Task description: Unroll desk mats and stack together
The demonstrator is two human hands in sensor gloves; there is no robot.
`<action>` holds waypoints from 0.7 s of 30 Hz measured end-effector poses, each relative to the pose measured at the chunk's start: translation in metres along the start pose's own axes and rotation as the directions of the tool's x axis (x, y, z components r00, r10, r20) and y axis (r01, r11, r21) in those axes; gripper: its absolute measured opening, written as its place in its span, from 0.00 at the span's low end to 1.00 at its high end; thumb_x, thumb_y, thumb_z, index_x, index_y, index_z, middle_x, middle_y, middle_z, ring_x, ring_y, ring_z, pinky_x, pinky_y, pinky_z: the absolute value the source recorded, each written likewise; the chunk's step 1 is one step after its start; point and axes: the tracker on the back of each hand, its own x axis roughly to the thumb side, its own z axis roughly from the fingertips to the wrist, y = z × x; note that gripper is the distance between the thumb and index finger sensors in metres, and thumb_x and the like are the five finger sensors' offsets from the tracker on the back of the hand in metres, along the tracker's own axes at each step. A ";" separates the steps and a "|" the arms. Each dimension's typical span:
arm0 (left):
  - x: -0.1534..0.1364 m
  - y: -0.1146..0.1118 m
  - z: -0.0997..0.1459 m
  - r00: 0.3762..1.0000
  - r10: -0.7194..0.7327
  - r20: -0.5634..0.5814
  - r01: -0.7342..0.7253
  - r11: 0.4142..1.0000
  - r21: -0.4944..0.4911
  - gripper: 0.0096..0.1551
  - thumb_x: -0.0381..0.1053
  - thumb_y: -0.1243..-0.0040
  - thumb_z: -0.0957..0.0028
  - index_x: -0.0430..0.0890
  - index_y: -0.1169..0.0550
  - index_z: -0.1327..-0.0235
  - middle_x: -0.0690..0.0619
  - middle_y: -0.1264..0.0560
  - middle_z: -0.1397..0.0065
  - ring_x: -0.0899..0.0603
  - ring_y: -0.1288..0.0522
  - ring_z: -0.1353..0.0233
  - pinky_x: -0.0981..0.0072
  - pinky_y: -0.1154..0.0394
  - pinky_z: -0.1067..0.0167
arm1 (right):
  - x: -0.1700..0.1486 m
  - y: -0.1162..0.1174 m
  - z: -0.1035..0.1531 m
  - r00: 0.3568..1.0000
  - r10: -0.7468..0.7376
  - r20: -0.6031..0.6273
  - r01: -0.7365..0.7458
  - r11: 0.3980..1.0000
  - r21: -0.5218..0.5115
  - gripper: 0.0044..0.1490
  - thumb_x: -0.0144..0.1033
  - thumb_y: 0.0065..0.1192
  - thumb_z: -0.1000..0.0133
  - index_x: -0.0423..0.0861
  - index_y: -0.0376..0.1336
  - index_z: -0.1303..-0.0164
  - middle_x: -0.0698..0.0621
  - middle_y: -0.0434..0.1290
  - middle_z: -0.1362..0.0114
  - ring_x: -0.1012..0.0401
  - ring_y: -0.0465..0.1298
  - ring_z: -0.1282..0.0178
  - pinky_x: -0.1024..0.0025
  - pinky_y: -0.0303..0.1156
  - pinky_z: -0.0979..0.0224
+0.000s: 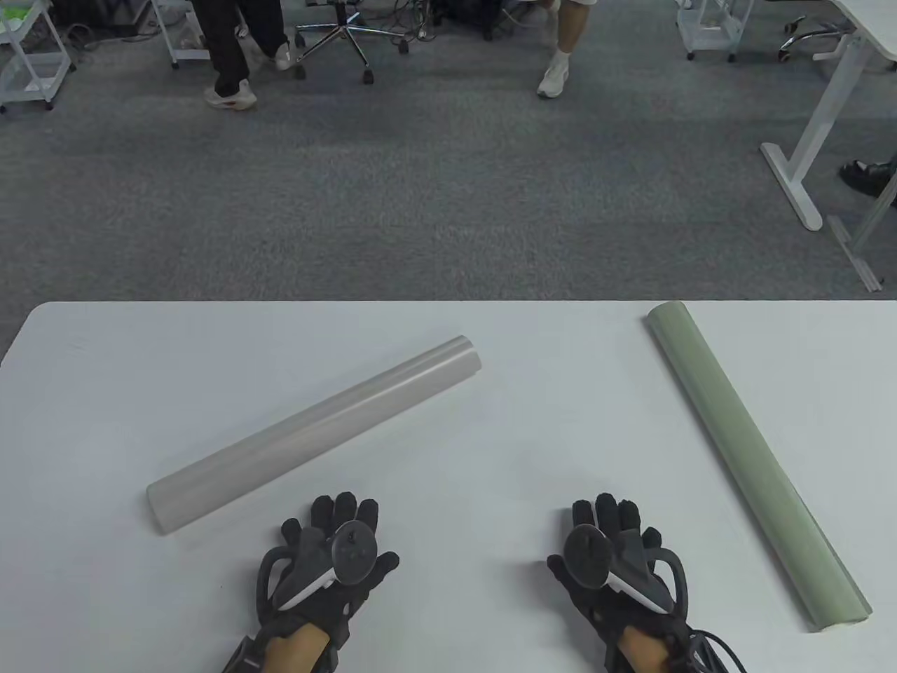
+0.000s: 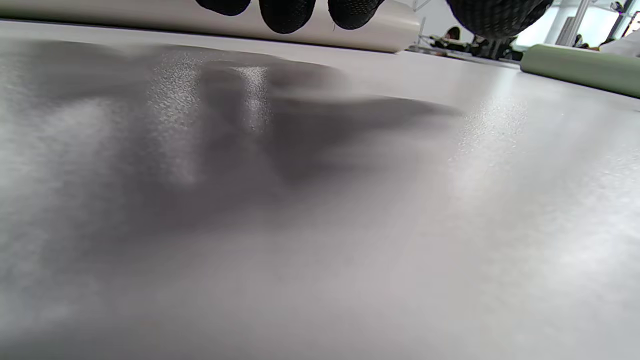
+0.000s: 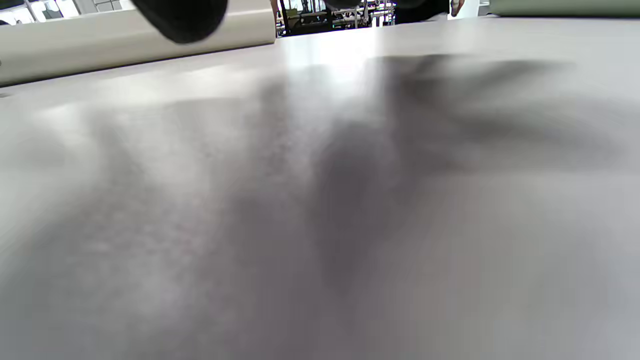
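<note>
A rolled grey desk mat point(image 1: 315, 433) lies diagonally on the white table point(image 1: 490, 463), left of centre. A rolled green desk mat point(image 1: 753, 459) lies diagonally at the right. My left hand point(image 1: 335, 554) rests open, palm down, on the table just in front of the grey roll, holding nothing. My right hand point(image 1: 611, 554) rests open, palm down, between the two rolls, holding nothing. In the left wrist view the grey roll point(image 2: 150, 20) runs behind my fingertips point(image 2: 287, 15) and the green roll point(image 2: 580, 70) lies at the right. The right wrist view shows the grey roll point(image 3: 100, 42) at the top left.
Beyond the table's far edge is grey carpet point(image 1: 448, 196) with people's legs point(image 1: 231, 63), an office chair point(image 1: 343, 35) and a white desk leg point(image 1: 806, 154) at the right. The green roll's near end lies close to the table's right edge.
</note>
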 end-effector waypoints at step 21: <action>-0.052 0.050 -0.036 0.991 -0.018 -0.130 0.043 0.980 0.192 0.51 0.68 0.54 0.42 0.47 0.48 0.08 0.38 0.55 0.04 0.23 0.55 0.10 0.16 0.55 0.27 | 0.002 -0.009 0.006 1.000 -0.006 0.020 0.006 1.000 -0.021 0.55 0.55 0.47 0.40 0.33 0.38 0.13 0.22 0.36 0.14 0.22 0.39 0.17 0.15 0.43 0.32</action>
